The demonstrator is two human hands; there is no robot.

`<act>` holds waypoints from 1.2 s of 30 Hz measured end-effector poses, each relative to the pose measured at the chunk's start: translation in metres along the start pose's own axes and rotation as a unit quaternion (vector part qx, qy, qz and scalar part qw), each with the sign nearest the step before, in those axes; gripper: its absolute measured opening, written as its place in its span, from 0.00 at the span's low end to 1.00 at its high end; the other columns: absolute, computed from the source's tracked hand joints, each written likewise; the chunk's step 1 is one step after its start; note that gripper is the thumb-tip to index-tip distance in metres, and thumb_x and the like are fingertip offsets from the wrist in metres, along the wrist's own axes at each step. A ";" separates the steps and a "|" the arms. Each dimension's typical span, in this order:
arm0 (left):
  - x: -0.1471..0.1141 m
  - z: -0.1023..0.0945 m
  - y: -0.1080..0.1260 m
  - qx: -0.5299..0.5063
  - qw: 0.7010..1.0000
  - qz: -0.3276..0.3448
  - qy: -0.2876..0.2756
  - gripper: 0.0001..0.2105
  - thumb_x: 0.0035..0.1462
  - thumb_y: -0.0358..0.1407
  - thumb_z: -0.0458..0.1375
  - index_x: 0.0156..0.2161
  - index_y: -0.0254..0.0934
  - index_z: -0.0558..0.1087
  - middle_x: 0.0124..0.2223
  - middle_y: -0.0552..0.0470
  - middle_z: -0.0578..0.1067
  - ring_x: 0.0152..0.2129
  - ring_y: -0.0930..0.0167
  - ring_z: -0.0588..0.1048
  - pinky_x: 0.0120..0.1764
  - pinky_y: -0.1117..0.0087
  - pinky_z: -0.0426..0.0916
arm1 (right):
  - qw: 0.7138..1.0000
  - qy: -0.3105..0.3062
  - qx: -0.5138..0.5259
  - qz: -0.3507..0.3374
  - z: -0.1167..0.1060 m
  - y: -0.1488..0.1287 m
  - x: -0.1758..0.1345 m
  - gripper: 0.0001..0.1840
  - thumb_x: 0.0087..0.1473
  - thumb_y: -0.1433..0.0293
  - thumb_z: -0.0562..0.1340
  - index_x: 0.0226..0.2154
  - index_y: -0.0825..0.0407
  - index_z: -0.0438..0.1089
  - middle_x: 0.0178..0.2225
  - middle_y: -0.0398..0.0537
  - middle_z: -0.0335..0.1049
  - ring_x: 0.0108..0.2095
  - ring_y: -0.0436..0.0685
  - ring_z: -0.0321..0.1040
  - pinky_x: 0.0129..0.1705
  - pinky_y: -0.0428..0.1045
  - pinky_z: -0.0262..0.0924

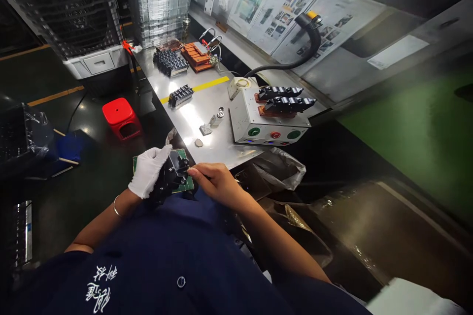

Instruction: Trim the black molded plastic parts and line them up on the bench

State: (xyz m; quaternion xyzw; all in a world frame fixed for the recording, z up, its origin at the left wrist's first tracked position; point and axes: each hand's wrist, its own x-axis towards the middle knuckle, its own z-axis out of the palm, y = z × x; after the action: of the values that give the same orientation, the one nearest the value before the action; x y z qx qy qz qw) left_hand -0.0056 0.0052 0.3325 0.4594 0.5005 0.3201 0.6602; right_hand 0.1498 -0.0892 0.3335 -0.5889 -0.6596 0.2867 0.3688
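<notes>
My left hand [148,171], in a white glove, grips a black molded plastic part [173,167] in front of my waist. Bare, my right hand [219,183] has thumb and index finger pinched together at the part's right edge. Whatever those fingertips hold, if anything, is too small to make out. Beneath the part lies a green board or mat [189,184] with light lines, mostly covered by the part and my glove. On the metal table [225,150] just ahead are a round grey piece [199,142] and a small grey block [205,129].
A white control box [266,125] with buttons carries black parts [290,104] on top. Further left stand rows of black parts [170,62], an orange fixture [197,56] and stacked clear trays [158,5]. A red stool [120,113] stands on the floor. Plastic bags [281,167] hang beside the table.
</notes>
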 end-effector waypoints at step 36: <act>-0.008 -0.005 0.000 0.047 0.997 0.052 -0.034 0.25 0.42 0.56 0.63 0.20 0.34 0.66 0.18 0.59 0.64 0.17 0.79 0.59 0.20 0.76 0.54 | 0.942 0.177 -0.209 -0.193 0.000 0.003 0.000 0.22 0.63 0.56 0.51 0.29 0.54 0.67 0.21 0.43 0.63 0.21 0.48 0.58 0.25 0.45 0.52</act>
State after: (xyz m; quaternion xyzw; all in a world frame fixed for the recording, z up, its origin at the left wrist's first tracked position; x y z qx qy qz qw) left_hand -0.0124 -0.0006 0.3347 0.5264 0.4677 0.3143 0.6367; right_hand 0.1514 -0.0888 0.3307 -0.5553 -0.7298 -0.0437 0.3964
